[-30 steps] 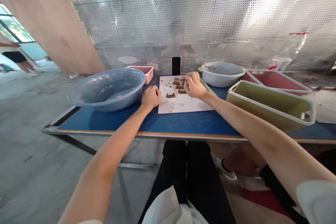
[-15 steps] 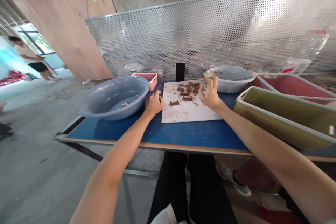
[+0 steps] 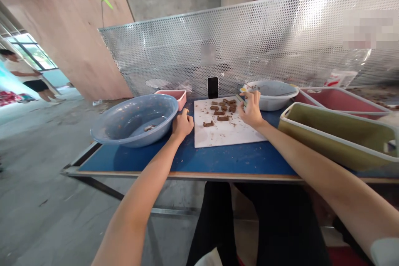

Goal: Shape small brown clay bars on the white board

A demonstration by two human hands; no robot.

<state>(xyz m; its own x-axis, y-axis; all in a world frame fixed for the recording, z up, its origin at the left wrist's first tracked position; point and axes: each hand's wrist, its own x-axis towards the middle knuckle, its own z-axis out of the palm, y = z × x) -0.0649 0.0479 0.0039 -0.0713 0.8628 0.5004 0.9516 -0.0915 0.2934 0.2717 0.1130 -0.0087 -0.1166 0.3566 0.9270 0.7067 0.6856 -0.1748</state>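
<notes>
A white cutting board (image 3: 224, 133) lies on the blue table (image 3: 187, 158) with several small brown pieces (image 3: 222, 110) at its far end. My left hand (image 3: 182, 123) rests as a closed fist against the board's left edge, with nothing visible in it. At the board's far right corner, my right hand (image 3: 251, 110) has its fingers curled round something thin that I cannot make out, close to the brown pieces and the grey basin (image 3: 274, 96).
A large blue basin (image 3: 124, 129) with a scrap inside sits left, a small pink tub (image 3: 179, 94) behind it. A black phone (image 3: 212, 87) leans on the perforated metal screen (image 3: 280, 41). Olive tub (image 3: 336, 131) and red tub (image 3: 343, 99) stand right. A person (image 3: 18, 75) stands far left.
My right hand has drawn away from the brown pieces to the board's right corner. The left fist stays at the board's left edge. The view has shifted slightly.
</notes>
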